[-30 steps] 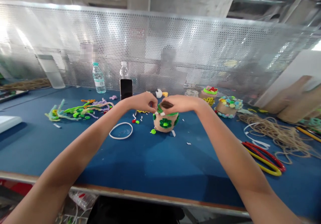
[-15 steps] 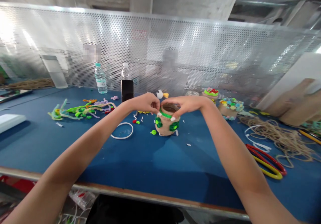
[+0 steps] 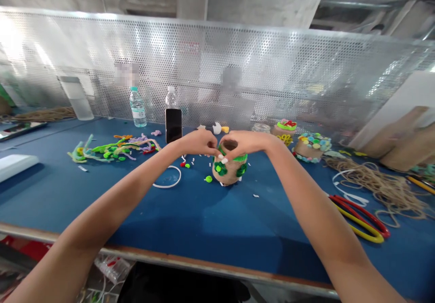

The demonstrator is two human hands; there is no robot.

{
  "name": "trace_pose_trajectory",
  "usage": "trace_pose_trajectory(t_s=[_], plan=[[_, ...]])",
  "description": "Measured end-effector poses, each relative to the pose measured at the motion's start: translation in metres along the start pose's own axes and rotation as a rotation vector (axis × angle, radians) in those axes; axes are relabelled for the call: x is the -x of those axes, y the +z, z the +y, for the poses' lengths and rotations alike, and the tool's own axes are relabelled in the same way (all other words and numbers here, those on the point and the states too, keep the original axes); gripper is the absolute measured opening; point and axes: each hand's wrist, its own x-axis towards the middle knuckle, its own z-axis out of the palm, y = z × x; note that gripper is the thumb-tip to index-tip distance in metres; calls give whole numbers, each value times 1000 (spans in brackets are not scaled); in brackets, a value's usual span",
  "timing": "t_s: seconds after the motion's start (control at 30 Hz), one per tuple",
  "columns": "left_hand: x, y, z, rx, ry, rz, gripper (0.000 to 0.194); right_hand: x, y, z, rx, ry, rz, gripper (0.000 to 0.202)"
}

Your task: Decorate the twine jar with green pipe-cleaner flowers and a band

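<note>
A jar wrapped in brown twine [image 3: 229,177] stands upright on the table, with dark green fuzzy flowers on its side. Around its neck runs a bright green pipe cleaner [image 3: 240,158]. At the left of the neck, my left hand [image 3: 203,142] is closed, thumb and fingertips pinching at the green band. My right hand [image 3: 247,142] arches over the mouth, its fingers behind the rim and its thumb pressed on the band in front. Both thumbs nearly meet there. The fingertips partly cover the band. A small green pompom-like piece [image 3: 208,179] lies left of the jar.
Left lie a white ring [image 3: 167,186] and a heap of coloured pipe cleaners [image 3: 115,149]. Behind stand a phone [image 3: 173,125] and a water bottle [image 3: 137,108]. Rightward are a pompom-trimmed jar [image 3: 311,148], loose twine [image 3: 377,185] and red and yellow loops [image 3: 363,219].
The jar has turned slightly, its flowers shifting right. My right thumb has slid left along the band towards my left thumb.
</note>
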Motion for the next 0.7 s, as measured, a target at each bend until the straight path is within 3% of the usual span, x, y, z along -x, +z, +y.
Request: trace_pose_trajectory(t_s=[0.13,0.3,0.6,0.7], plan=[[3,-7,-3,150,72,-161,19,4,-2,7,-7,-63,-26,52],[2,-9,-4,247,88,-191,13,7,-3,13,-15,-127,-48,59],[-1,2,1,218,-18,0,15,6,-1,28,-86,-201,-54,75],[-1,5,3,197,-21,46,13,8,-1,19,-15,-116,-25,75]])
